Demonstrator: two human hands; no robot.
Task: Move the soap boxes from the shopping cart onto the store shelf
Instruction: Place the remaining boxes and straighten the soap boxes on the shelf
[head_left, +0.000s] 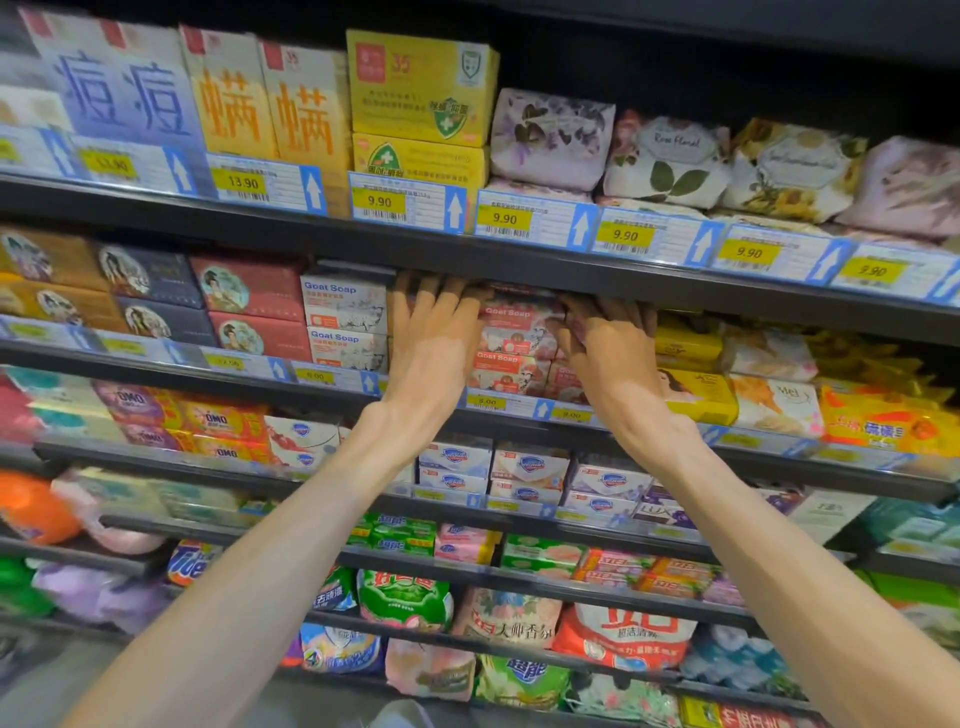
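Supermarket aisle, tiered dark shelves (467, 260) packed with boxed soaps, yellow price tags (379, 201) along edges

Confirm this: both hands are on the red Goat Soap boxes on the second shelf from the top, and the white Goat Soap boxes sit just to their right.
Not quite. In the head view, both hands, left hand and right hand, are on the red Goat Soap boxes on the second shelf, but the white Goat Soap boxes sit just to their left.

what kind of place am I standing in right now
A shop's soap aisle, most likely a supermarket: tiered shelves packed with boxed soap, and yellow price tags along each shelf edge.
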